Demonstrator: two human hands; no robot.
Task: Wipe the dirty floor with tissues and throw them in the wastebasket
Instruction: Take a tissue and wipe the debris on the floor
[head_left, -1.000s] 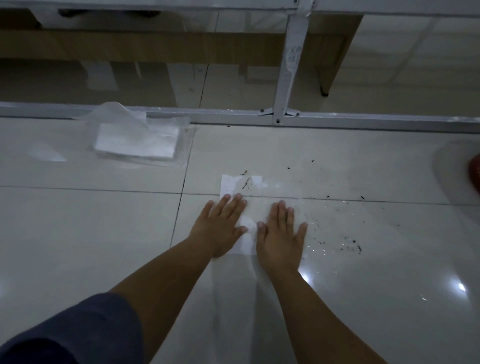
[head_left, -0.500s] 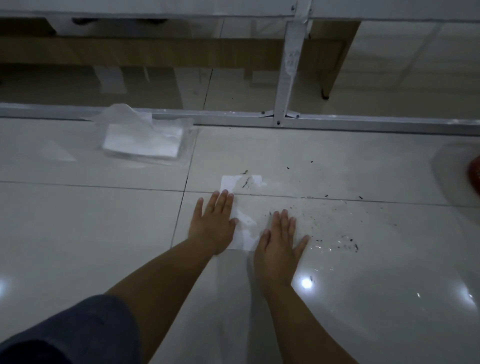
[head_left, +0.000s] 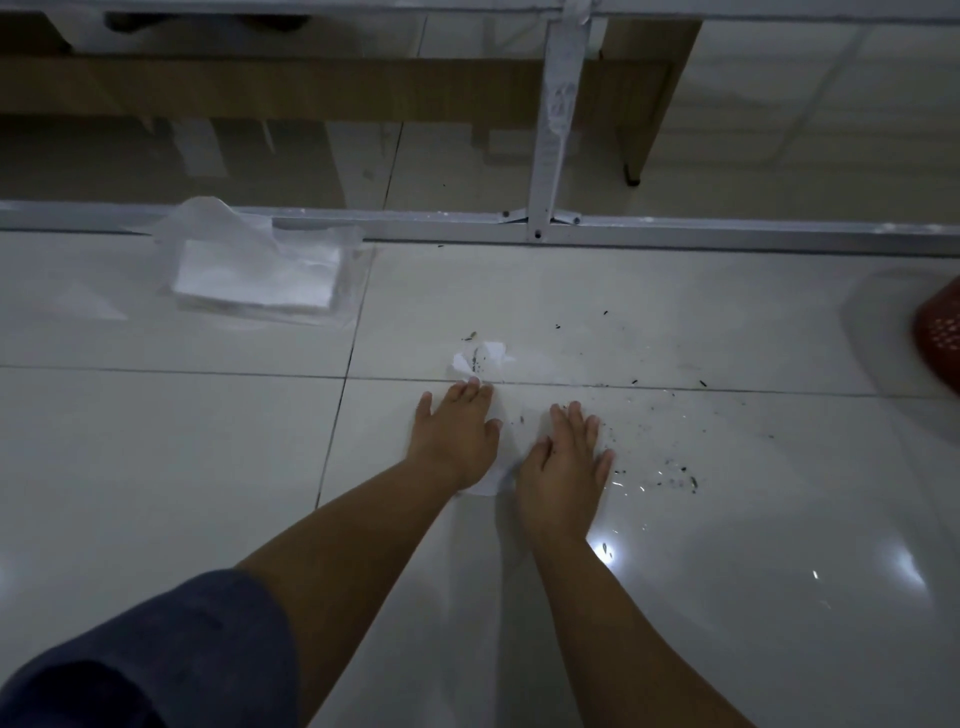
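Note:
A white tissue (head_left: 483, 361) lies on the pale tiled floor, its far end crumpled and flecked with dark dirt. My left hand (head_left: 457, 434) presses flat on the tissue's left part, fingers stretched forward. My right hand (head_left: 563, 457) lies flat beside it, on or at the tissue's right edge; I cannot tell which. Dark crumbs and wet spots (head_left: 670, 473) are scattered on the floor right of my right hand. A red wastebasket (head_left: 937, 332) is cut off at the right edge.
A clear plastic pack of white tissues (head_left: 260, 275) lies on the floor at the back left. A grey metal frame rail (head_left: 675, 231) runs across the back with an upright post (head_left: 556, 119), wooden furniture behind it.
Both hands have slid back toward me on the tissue. Its far end has bunched up and looks smaller. The right hand has drawn back more than the left.

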